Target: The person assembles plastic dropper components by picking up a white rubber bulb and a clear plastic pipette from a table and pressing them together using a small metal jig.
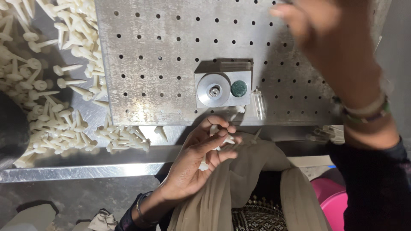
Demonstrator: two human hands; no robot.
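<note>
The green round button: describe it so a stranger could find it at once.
Start at the perforated metal plate filling the upper view. Near its lower edge sits a small square metal block. On its right half, beside a silver disc, is the green round button, the only coloured part.

The person's left hand [195,160] is low in front of the body, palm turned up, fingers curled inward with thumb and forefinger pinched together. The right hand [332,47] is raised higher and blurred, forearm bent, bangles on both wrists.
</note>
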